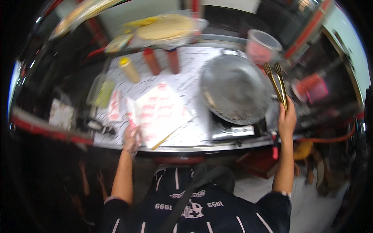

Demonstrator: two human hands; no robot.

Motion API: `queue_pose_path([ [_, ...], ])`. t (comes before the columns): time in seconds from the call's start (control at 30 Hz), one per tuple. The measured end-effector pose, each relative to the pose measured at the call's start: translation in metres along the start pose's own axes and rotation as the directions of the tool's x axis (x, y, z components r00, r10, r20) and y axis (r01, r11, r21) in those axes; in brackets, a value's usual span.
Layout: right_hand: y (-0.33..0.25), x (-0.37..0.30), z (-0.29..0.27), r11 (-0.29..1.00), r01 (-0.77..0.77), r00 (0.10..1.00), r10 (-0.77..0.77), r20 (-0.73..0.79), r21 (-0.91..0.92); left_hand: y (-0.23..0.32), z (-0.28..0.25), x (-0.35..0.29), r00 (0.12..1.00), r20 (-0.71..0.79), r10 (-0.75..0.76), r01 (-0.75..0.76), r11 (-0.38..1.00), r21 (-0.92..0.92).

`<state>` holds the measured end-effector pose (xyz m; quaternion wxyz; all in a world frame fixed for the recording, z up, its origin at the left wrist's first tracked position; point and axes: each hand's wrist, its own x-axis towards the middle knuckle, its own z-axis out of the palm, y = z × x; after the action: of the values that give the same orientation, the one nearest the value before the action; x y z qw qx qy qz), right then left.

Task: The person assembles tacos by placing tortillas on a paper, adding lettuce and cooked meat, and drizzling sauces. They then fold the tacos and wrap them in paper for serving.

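My left hand (pixel 132 138), in a clear plastic glove, is closed round the lower end of a slim roll in red-and-white printed paper (pixel 131 112). The roll lies along the left edge of a white paper sheet with red print (pixel 161 110). A thin yellowish stick (pixel 165 139) rests across the sheet's near corner. My right hand (pixel 287 120) grips gold-coloured tongs (pixel 283 91) by the handle end, their slotted tips pointing away from me over the right rim of a wide dark pan (pixel 235 87). Only a small scrap and dark residue show in the pan.
The pan sits on a black stove (pixel 229 130). Three squeeze bottles, one a cream bottle with a yellow cap (pixel 129 70), stand at the back. Behind them lies a stack of flatbreads (pixel 167 27). A clear tub (pixel 263 44) is at back right; a green-filled container (pixel 101 91) is left.
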<state>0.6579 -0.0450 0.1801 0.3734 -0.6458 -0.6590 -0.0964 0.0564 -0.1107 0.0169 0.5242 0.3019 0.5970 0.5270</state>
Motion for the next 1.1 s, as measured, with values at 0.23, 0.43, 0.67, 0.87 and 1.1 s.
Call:
queue_pose_path([
  [0.23, -0.247, -0.108, 0.124, 0.951, 0.035, 0.824, -0.201, 0.530, 0.307, 0.054, -0.041, -0.003, 0.992, 0.123, 0.019, 0.006, 0.980, -0.201],
  [0.43, -0.281, -0.138, 0.242, 0.947, 0.320, 0.827, -0.272, 0.491, -0.015, 0.090, -0.113, -0.020, 0.977, 0.213, 0.003, 0.066, 0.948, -0.313],
  [0.67, -0.489, -0.123, 0.276, 0.734, 0.056, 0.484, -0.613, 0.625, 0.676, 0.117, -0.217, -0.041, 0.991, 0.133, 0.024, 0.001, 0.983, -0.182],
  [0.87, -0.553, -0.135, 0.337, 0.789, -0.111, 0.210, -0.576, 0.790, 0.604, 0.093, -0.252, -0.022, 0.993, 0.104, 0.048, -0.012, 0.949, -0.316],
  [1.1, -0.532, -0.151, 0.335, 0.512, -0.767, 0.105, -0.494, 0.863, 0.386, 0.091, -0.242, -0.011, 0.983, 0.167, 0.079, -0.019, 0.943, -0.331],
])
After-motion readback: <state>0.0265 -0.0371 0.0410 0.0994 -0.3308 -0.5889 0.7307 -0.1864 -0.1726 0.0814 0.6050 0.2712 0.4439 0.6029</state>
